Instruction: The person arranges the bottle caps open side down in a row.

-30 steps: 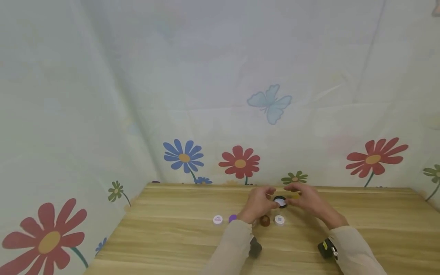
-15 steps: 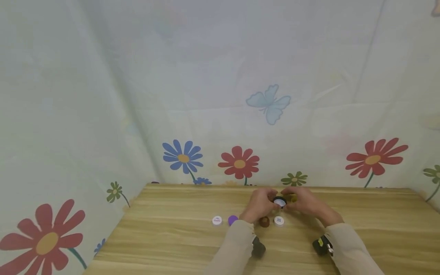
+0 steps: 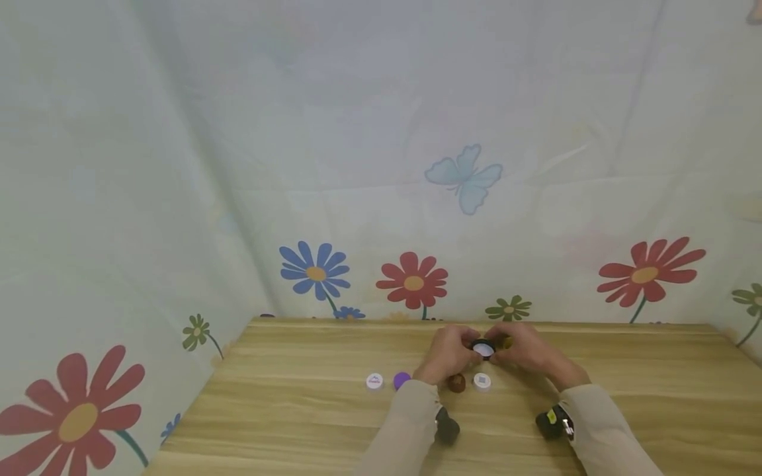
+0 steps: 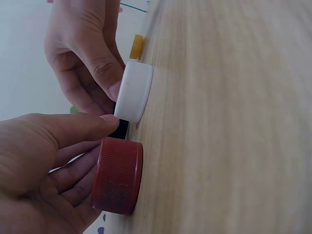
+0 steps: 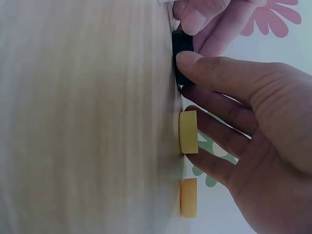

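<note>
Just behind a white cap [image 3: 482, 381], both hands' fingers [image 4: 80, 126] [image 5: 214, 69] pinch a black-rimmed disc [image 3: 483, 350].

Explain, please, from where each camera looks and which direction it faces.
Head: worn on the head, facing forward and down at the wood-grain table; left hand, right hand and beige fabric sleeves show.
Left wrist: worn there, looking across the table at the ribbed red plastic cap; both hands show.
Right wrist: worn there, looking across at the pale-yellow round plastic cap; both hands show.
Shared: head and right wrist views both show the round black cap.
</note>
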Demonstrator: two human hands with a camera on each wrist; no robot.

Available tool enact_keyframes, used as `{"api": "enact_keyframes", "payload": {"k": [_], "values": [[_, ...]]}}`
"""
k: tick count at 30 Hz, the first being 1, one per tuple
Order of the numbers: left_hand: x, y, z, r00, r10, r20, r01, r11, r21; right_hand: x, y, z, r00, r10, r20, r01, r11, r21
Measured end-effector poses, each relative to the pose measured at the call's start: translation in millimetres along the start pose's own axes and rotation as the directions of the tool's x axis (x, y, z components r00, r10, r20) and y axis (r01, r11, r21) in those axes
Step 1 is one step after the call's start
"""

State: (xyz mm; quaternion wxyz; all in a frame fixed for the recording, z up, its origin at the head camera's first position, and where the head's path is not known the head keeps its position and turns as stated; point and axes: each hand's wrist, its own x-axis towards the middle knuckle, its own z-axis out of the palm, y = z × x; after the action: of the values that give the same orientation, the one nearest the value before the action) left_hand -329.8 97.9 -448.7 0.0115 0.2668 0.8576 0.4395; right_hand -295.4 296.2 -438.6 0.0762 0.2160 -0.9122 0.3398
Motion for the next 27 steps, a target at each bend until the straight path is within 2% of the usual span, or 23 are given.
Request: {"api": "enact_keyframes", "payload": {"k": [6,12,18,27], "values": [[-1.0,1.2,-0.8,1.000,-0.002,0.002,0.002,1.000,-0.006,-0.2,-1,2,1.000,0.014,-0.013,-0.014,1.000,0.004],[-1.6,1.8,-0.4,1.000,-0.003,-0.015,0.001,0.997,-0.071,-2.3,-5,-1,0.999,0.031,-0.042,-0.032,0.999,-0.014],[-3.3,5.3,-1.4,0.999,0.026,-0.033,-0.031,0.990,-0.137,-7.0,-9,-5,0.997,0.041,-0.070,-0.043,0.999,-0.027],[-7.4,9.8,-6.5,0.995,0.089,-0.050,-0.095,0.988,-0.126,-14.0,-19,-13,0.996,0.038,-0.083,-0.038,0.999,0.010]]}}
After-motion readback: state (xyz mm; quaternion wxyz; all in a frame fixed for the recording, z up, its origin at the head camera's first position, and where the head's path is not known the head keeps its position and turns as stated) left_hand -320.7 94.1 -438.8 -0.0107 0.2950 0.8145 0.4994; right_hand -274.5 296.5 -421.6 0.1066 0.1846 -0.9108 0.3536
